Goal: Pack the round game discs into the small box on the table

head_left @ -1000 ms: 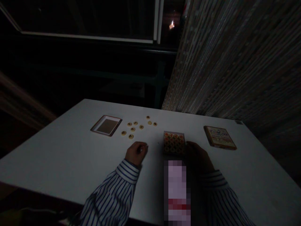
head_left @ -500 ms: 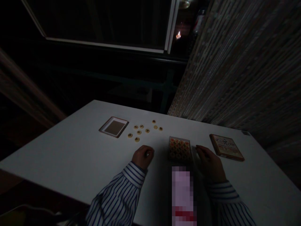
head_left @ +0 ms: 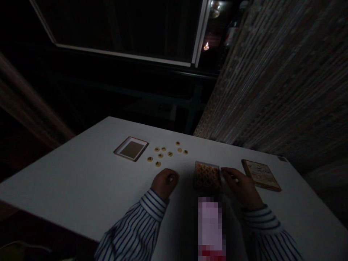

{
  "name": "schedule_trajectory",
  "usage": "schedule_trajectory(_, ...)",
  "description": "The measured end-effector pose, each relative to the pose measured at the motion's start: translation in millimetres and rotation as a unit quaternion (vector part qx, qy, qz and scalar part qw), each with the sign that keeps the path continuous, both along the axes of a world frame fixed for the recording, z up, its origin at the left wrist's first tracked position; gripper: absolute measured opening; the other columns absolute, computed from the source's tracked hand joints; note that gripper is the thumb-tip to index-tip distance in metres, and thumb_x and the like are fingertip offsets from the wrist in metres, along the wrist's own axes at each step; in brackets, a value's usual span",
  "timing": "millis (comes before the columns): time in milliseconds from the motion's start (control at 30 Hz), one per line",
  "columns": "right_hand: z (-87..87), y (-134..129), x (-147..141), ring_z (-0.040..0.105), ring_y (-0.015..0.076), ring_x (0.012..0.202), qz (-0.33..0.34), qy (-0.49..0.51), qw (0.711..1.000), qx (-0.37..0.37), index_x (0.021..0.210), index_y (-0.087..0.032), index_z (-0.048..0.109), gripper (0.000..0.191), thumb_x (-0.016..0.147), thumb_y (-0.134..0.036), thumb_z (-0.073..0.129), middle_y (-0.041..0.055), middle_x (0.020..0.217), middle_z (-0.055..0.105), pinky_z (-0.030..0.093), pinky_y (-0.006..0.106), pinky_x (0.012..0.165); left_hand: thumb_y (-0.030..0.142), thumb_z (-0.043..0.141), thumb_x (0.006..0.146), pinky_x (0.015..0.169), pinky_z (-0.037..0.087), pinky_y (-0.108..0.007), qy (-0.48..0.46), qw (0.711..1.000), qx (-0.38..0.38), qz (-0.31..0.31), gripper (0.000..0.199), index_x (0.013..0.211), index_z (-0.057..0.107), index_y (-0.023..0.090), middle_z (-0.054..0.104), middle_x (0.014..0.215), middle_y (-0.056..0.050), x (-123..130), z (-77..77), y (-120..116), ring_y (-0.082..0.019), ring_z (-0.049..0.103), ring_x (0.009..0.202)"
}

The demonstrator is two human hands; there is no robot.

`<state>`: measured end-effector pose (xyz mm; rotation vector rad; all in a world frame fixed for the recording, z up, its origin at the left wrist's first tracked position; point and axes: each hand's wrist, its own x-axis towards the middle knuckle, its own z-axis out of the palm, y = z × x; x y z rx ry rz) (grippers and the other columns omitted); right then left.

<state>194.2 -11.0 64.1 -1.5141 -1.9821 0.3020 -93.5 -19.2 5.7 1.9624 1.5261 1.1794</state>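
A box of Chinese chess pieces (head_left: 208, 177), packed in rows with red characters at the far side, sits on the white table between my hands. My left hand (head_left: 165, 183) rests left of it, fingers curled closed around a small gap; whether anything is inside is hidden. Thumb and forefinger of my right hand (head_left: 243, 186) come together at the box's far right corner, touching or very near it. I cannot make out anything in that pinch. Beyond my left hand lie several loose chess pieces (head_left: 160, 156), most with dark characters; one (head_left: 179, 150) shows a plain face.
An open shallow lid or tray (head_left: 121, 152) lies at the left. To the right is a flat brown case with a printed cover (head_left: 262, 175). A small dark object (head_left: 282, 159) sits at the far right corner. String curtains (head_left: 252, 79) hang behind the table (head_left: 67, 174).
My right hand has shifted left, its fingertips now at the box's corner. My left hand stays nearly in place. The camera view has tilted slightly.
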Motion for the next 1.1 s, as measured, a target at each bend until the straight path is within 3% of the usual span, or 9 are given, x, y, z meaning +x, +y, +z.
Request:
schedule_trajectory(133, 14.3, 7.7, -9.6, 0.063, 0.0192, 0.082, 0.033, -0.041, 0.998, 0.021, 0.096, -0.019, 0.062, 0.027, 0.084, -0.037, 0.046, 0.0074, 0.092, 0.067, 0.049, 0.035, 0.078, 0.018, 0.053, 0.075, 0.071, 0.049, -0.027, 0.004, 1.000, 0.016, 0.013, 0.011, 0.078, 0.063, 0.017, 0.065, 0.078, -0.004, -8.6, 10.1, 8.5, -0.014, 0.061, 0.074)
schedule_trajectory(400, 29.0, 34.7, -43.5, 0.062, 0.0197, 0.084, 0.101, -0.077, 0.991, 0.034, 0.093, -0.019, 0.063, 0.022, 0.082, -0.029, 0.048, 0.0073, 0.090, 0.067, 0.049, 0.034, 0.074, 0.030, 0.051, 0.077, 0.075, 0.049, -0.030, -0.033, 0.989, 0.018, 0.140, 0.020, 0.085, 0.063, 0.016, 0.067, 0.086, -0.006, -52.5, 14.3, 41.8, -0.017, 0.062, 0.079)
schedule_trajectory(567, 32.8, 53.9, -73.2, 0.060, 0.0191, 0.086, 0.133, -0.127, 0.983, 0.011, 0.093, -0.017, 0.063, 0.021, 0.082, -0.027, 0.048, 0.0072, 0.090, 0.067, 0.047, 0.034, 0.078, 0.030, 0.047, 0.080, 0.083, 0.046, -0.038, 0.045, 0.975, 0.051, 0.209, 0.026, 0.093, 0.063, 0.014, 0.066, 0.094, -0.011, -71.4, 15.7, 46.1, -0.023, 0.060, 0.090)
schedule_trajectory(667, 32.5, 66.7, -94.2, 0.060, 0.0186, 0.085, 0.152, -0.151, 0.977, 0.007, 0.093, -0.016, 0.063, 0.021, 0.080, -0.025, 0.049, 0.0071, 0.089, 0.067, 0.046, 0.032, 0.079, 0.028, 0.046, 0.080, 0.085, 0.045, -0.040, 0.085, 0.972, 0.067, 0.209, 0.027, 0.095, 0.063, 0.013, 0.066, 0.094, -0.012, -76.8, 8.5, 46.6, -0.025, 0.059, 0.092)
schedule_trajectory(867, 27.5, 89.6, -146.1, 0.059, 0.0178, 0.091, 0.208, -0.211, 0.955, -0.028, 0.098, -0.017, 0.063, 0.025, 0.081, -0.025, 0.046, 0.0063, 0.099, 0.067, 0.042, 0.029, 0.083, 0.024, 0.040, 0.084, 0.087, 0.045, -0.039, 0.075, 0.976, 0.070, 0.191, 0.031, 0.102, 0.062, 0.011, 0.066, 0.098, -0.012, -81.7, -9.7, 51.6, -0.022, 0.058, 0.094)
schedule_trajectory(1100, 12.2, 105.1, -198.8, 0.056, 0.0197, 0.096, 0.243, -0.324, 0.913, -0.056, 0.104, -0.018, 0.060, 0.029, 0.081, -0.030, 0.046, 0.0084, 0.104, 0.064, 0.039, 0.028, 0.079, 0.020, 0.037, 0.084, 0.087, 0.047, -0.038, 0.044, 0.977, 0.063, 0.197, 0.031, 0.104, 0.059, 0.012, 0.065, 0.101, -0.012, -83.9, -9.5, 52.5, -0.021, 0.059, 0.097)
